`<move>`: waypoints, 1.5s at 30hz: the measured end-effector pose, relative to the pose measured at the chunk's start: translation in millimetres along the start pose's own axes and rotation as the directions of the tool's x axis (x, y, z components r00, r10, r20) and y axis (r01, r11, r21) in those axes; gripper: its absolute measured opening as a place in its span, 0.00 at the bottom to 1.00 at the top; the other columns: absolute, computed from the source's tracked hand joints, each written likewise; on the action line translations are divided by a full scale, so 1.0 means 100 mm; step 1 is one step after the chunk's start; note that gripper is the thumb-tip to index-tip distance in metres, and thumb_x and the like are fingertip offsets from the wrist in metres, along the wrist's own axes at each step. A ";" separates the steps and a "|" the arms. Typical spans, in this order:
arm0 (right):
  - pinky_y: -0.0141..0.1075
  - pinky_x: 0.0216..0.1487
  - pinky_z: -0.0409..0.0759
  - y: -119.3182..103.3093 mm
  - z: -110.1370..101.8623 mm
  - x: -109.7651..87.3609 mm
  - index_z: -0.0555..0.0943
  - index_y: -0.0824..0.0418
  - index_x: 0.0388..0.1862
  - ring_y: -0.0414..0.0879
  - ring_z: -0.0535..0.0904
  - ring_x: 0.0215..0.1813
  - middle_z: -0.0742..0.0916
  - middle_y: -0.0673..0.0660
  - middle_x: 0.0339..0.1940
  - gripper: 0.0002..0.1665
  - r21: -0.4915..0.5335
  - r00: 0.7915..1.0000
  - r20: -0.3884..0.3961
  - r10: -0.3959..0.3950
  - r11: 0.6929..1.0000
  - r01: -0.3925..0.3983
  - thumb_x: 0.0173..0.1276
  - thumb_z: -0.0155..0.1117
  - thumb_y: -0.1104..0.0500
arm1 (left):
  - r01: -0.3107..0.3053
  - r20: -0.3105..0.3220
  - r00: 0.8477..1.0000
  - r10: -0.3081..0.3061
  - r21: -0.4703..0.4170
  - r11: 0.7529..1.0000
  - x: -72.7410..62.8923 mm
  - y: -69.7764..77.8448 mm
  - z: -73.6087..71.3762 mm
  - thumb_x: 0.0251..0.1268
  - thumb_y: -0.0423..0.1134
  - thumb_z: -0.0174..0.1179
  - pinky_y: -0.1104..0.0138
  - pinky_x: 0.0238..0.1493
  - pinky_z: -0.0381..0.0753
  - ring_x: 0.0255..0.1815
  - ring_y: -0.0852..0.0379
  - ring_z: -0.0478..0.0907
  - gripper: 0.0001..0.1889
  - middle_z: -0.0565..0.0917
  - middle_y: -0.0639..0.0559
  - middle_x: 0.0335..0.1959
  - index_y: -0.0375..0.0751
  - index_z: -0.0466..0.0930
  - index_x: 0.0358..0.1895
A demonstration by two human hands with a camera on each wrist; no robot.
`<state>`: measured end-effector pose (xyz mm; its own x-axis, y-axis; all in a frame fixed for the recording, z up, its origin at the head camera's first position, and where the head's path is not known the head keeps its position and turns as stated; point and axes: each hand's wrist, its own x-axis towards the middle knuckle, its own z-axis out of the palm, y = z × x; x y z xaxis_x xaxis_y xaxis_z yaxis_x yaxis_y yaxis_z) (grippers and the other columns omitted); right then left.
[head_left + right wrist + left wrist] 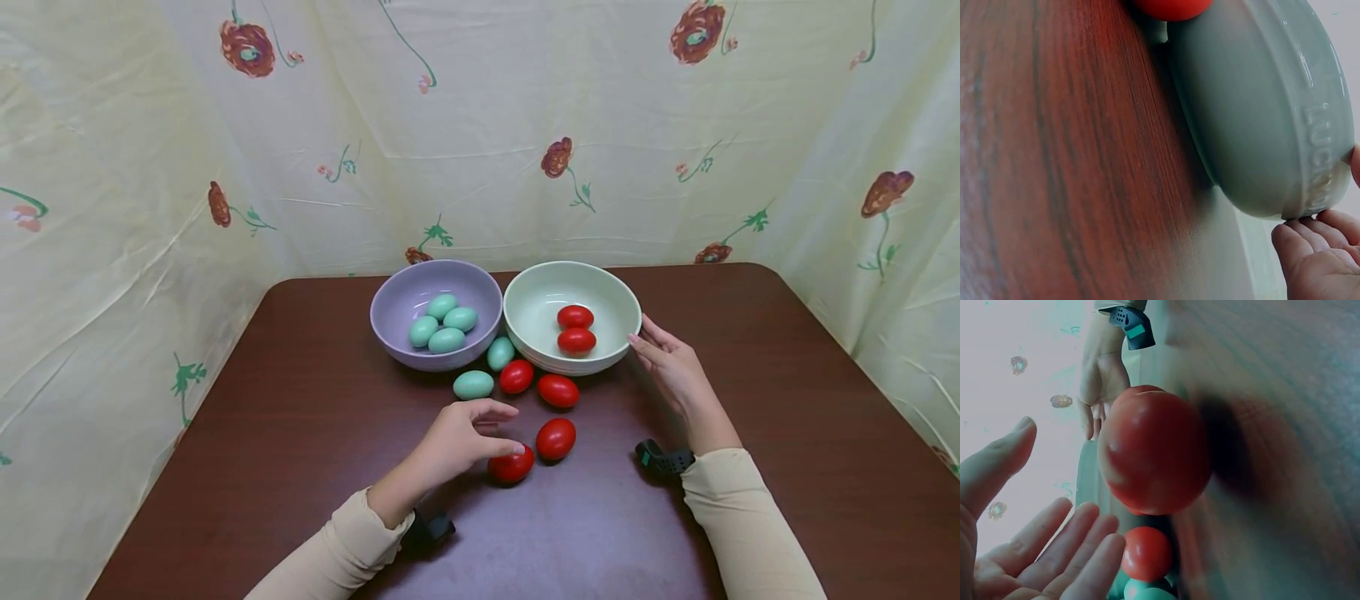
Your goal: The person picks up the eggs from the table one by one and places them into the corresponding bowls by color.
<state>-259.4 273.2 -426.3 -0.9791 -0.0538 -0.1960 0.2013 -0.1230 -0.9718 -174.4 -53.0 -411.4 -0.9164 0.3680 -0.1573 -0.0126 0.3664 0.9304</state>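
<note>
My left hand [457, 433] hovers over the nearest red egg [511, 468], thumb apart from the fingers. In the left wrist view, a gap shows between those fingers [1088, 550] and the large red egg [1154, 450]. My right hand [678, 375] holds the pale green bowl [528, 292] at its right side, the thumb at the rim and the fingertips against the outer wall; the right wrist view shows this contact. Two red eggs [576, 341] lie in that bowl. Left of it, the purple bowl [390, 312] contains several mint green eggs [447, 341].
Between the hands and bowls lie more red eggs, one [556, 439] beside the nearest egg and two [558, 391] in front of the green bowl. Two mint green eggs [473, 385] lie before the purple bowl. A flowered curtain [480, 167] hangs behind the dark brown table [300, 400].
</note>
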 end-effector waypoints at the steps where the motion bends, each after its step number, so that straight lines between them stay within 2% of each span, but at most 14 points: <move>1: 0.39 0.76 0.54 0.00 0.00 0.00 0.47 0.58 0.81 0.48 0.47 0.83 0.48 0.56 0.83 0.46 -0.002 1.000 0.001 -0.003 1.000 0.003 0.73 0.60 0.54 | -0.004 0.004 1.000 0.004 0.015 1.000 -0.01 -0.01 0.00 0.54 0.40 0.74 0.56 0.58 0.82 0.59 0.42 0.82 0.23 0.86 0.43 0.54 0.39 0.84 0.55; 9: 0.39 0.77 0.53 0.00 0.01 -0.01 0.46 0.59 0.81 0.47 0.47 0.83 0.47 0.56 0.83 0.46 0.011 1.000 0.010 -0.011 1.000 0.011 0.74 0.60 0.55 | -0.020 0.037 0.999 0.016 0.097 0.995 -0.02 -0.03 0.01 0.55 0.42 0.74 0.53 0.60 0.81 0.60 0.43 0.81 0.24 0.86 0.45 0.55 0.41 0.84 0.56; 15: 0.39 0.77 0.52 -0.01 0.01 -0.01 0.45 0.60 0.81 0.48 0.46 0.83 0.47 0.57 0.83 0.46 0.025 1.000 0.014 -0.016 1.000 0.016 0.74 0.59 0.56 | -0.007 0.052 0.999 0.003 0.091 0.996 -0.03 -0.05 0.00 0.53 0.41 0.75 0.60 0.52 0.84 0.60 0.44 0.81 0.25 0.86 0.44 0.56 0.40 0.83 0.56; 21: 0.38 0.77 0.51 0.00 0.00 0.00 0.45 0.60 0.81 0.48 0.46 0.83 0.47 0.58 0.83 0.46 0.039 1.000 0.020 -0.023 0.999 0.022 0.74 0.59 0.57 | -0.001 0.093 0.996 -0.013 0.149 0.989 -0.02 -0.07 0.01 0.53 0.41 0.75 0.53 0.61 0.80 0.58 0.43 0.82 0.27 0.84 0.45 0.58 0.40 0.82 0.58; 25: 0.39 0.77 0.51 0.00 0.00 0.00 0.45 0.59 0.81 0.48 0.46 0.83 0.47 0.57 0.83 0.46 0.034 1.000 0.019 -0.016 0.999 0.015 0.74 0.60 0.57 | -0.018 0.105 0.995 0.000 0.171 0.985 -0.02 -0.08 0.01 0.52 0.40 0.76 0.52 0.61 0.79 0.55 0.43 0.83 0.28 0.84 0.45 0.59 0.39 0.82 0.58; 31: 0.39 0.77 0.51 0.01 -0.01 0.00 0.45 0.59 0.81 0.48 0.47 0.83 0.47 0.58 0.83 0.47 0.021 1.000 0.019 -0.011 1.000 0.010 0.74 0.60 0.56 | -0.041 0.107 0.994 0.020 0.204 0.978 -0.02 -0.10 0.02 0.52 0.38 0.75 0.54 0.60 0.80 0.54 0.46 0.83 0.25 0.86 0.46 0.55 0.38 0.83 0.55; 36: 0.38 0.77 0.52 0.01 -0.01 0.00 0.44 0.59 0.81 0.48 0.47 0.82 0.47 0.59 0.83 0.47 0.010 1.000 0.021 -0.009 1.000 0.009 0.74 0.60 0.55 | -0.049 0.120 0.993 0.019 0.251 0.967 -0.02 -0.09 0.01 0.51 0.40 0.75 0.58 0.60 0.79 0.56 0.51 0.82 0.23 0.87 0.50 0.50 0.40 0.85 0.53; 45: 0.39 0.77 0.52 0.00 -0.01 -0.01 0.44 0.59 0.81 0.48 0.47 0.82 0.47 0.58 0.83 0.47 0.001 1.000 0.023 -0.005 1.000 0.005 0.74 0.60 0.55 | -0.030 0.127 0.992 -0.003 0.255 0.966 -0.01 -0.08 0.01 0.51 0.41 0.76 0.66 0.51 0.78 0.47 0.58 0.80 0.17 0.88 0.55 0.44 0.47 0.87 0.45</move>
<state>-258.4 273.9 -425.9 -0.9793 -0.0756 -0.1879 0.1962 -0.1247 -0.9726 -172.4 -55.2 -419.0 -0.8580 0.4727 -0.2008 0.1173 0.5610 0.8195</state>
